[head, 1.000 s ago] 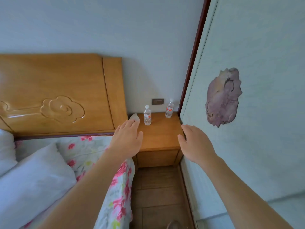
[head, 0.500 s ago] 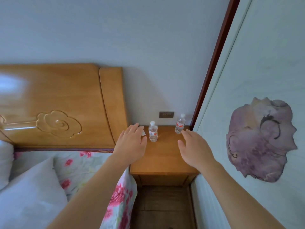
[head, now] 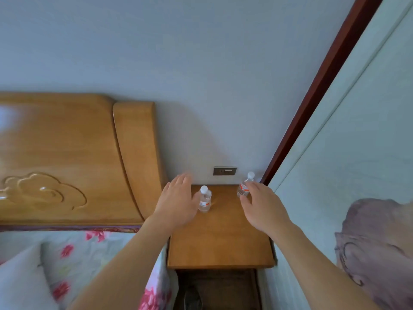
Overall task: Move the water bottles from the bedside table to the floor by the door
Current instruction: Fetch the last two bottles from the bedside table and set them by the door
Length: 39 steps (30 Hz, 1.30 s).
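**A:** What is showing, from the left of the frame across?

**B:** A wooden headboard [head: 67, 157] is filling the left side. A white pillow [head: 20, 283] and flowered bedding [head: 93, 249] are lying below it at lower left. At centre, the left hand [head: 176, 204] is hovering with fingers straight and apart, holding nothing. Its thumb is lying just beside the left bottle [head: 205, 201]; I cannot tell whether they are touching. That bottle is standing upright towards the back of the bedside table [head: 221, 242]. A wall socket [head: 224, 171] is sitting just above the table. The right bottle [head: 244, 189] is standing at the table's back right corner. The right hand [head: 264, 209] is hovering spread against it, clasping nothing, with the bottle showing between thumb and fingers. A pale panel [head: 357, 142] with a purple motif is filling the right side.

**A:** How should the grab be going?

**B:** In my judgement, each hand should be wrapping round a bottle's middle, thumb opposite fingers, before lifting straight up. The bottles are looking slim and light, so a sideways nudge is risking a topple.

**A:** And the counts?

**B:** Two bottles, both white-capped, both standing on the table. Two hands. One table, one socket, one pillow.
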Each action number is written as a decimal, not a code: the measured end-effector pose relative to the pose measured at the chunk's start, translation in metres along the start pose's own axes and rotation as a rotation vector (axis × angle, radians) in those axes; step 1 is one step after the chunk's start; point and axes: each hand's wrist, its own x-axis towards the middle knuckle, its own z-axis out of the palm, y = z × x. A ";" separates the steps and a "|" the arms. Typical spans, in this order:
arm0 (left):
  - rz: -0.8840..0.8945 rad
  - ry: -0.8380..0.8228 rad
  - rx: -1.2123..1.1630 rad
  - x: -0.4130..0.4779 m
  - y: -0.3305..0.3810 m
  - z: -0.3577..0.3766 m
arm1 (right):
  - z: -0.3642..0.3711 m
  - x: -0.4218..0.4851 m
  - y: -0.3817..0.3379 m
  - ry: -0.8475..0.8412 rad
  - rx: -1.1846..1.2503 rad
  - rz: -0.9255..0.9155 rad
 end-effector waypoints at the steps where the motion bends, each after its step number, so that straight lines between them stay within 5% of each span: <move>1: 0.005 -0.012 -0.004 0.013 -0.003 0.004 | 0.003 0.010 0.001 -0.004 0.015 0.016; 23: -0.429 -0.193 -0.292 0.160 -0.095 0.251 | 0.187 0.183 0.132 -0.012 0.391 0.471; 39: -0.421 -0.018 -0.349 0.198 -0.106 0.301 | 0.256 0.252 0.178 0.097 0.450 0.436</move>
